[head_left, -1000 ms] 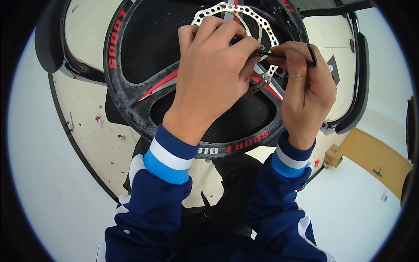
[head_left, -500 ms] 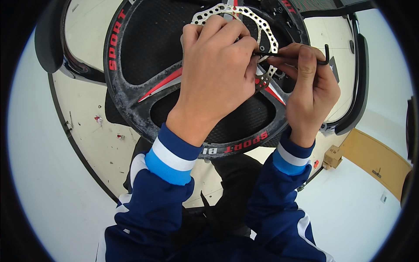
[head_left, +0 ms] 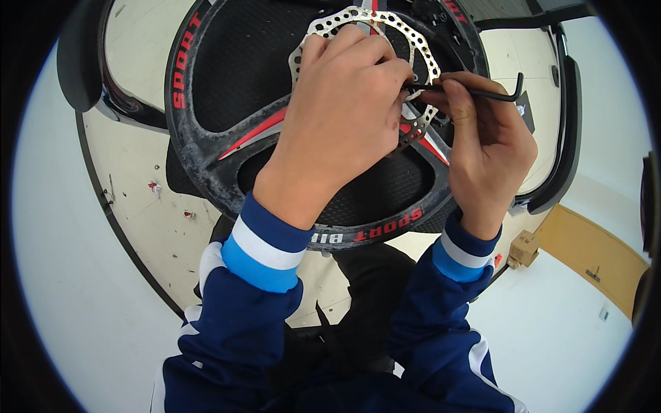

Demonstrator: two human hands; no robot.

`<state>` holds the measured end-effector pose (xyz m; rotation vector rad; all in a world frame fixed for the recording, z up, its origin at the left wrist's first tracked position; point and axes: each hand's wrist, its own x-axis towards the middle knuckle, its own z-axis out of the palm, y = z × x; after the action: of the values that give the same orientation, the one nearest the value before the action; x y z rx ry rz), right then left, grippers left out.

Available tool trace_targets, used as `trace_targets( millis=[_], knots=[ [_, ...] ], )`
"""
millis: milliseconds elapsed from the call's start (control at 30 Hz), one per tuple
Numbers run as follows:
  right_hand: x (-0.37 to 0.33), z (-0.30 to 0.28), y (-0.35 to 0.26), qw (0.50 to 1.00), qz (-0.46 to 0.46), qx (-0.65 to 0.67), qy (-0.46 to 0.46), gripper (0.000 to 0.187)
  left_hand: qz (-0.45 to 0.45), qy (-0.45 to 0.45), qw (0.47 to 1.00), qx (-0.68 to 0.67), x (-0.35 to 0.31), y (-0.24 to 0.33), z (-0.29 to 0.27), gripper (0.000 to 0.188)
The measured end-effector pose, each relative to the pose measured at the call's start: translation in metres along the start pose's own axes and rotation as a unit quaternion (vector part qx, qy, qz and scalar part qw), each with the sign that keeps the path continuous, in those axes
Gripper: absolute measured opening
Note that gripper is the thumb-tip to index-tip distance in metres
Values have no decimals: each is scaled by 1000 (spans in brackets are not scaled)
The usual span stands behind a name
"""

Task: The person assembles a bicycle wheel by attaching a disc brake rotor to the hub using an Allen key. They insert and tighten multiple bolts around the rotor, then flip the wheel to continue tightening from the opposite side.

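A black three-spoke wheel (head_left: 196,148) with red lettering lies flat in front of me. A silver perforated brake disc (head_left: 330,23) sits over its hub. My right hand (head_left: 490,138) is closed round a black hex key (head_left: 506,98), thumb and fingers pinching its long arm, the short bent end pointing away from me at the right. The key's other end runs in to the fingertips of my left hand (head_left: 344,110). That hand is closed above the disc's middle, with fingers curled down. Whatever its fingertips pinch is hidden, and so is most of the hub.
The wheel rests on a black textured seat (head_left: 227,62) with armrests, the left armrest (head_left: 77,69) and the right one (head_left: 568,138) flanking it. Small scraps (head_left: 154,186) litter the pale floor at the left. A cardboard box (head_left: 525,248) stands near a tan door (head_left: 585,255).
The hex key has turned slightly, and its bent end has shifted a little right. My right fingers have changed their hold on it. My left hand has moved slightly left.
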<state>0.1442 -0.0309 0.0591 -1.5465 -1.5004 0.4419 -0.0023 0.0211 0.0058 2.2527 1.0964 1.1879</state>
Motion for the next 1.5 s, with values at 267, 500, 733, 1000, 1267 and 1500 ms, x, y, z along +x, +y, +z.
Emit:
trace_targets(
  millis=[267,500,733,1000,1267,1500],
  knots=[
    [-1,1,-1,1000,9,27,1,11,-23,14,998,-54,-2,-1,5,15],
    [0,0,3,1000,-11,-6,10,11,-29,-1,999,-42,-1,0,6,10],
    [0,-3,-2,998,-7,-58,-9,15,-19,9,999,-47,-1,-1,4,15],
    [0,2,-1,992,-43,-119,17,17,-40,-4,997,-65,-1,1,6,9],
    [1,8,5,994,-7,111,8,20,-45,-14,998,-47,0,4,5,8],
    [1,9,7,993,21,95,59,14,-39,-10,998,-52,0,4,3,13]
  ],
)
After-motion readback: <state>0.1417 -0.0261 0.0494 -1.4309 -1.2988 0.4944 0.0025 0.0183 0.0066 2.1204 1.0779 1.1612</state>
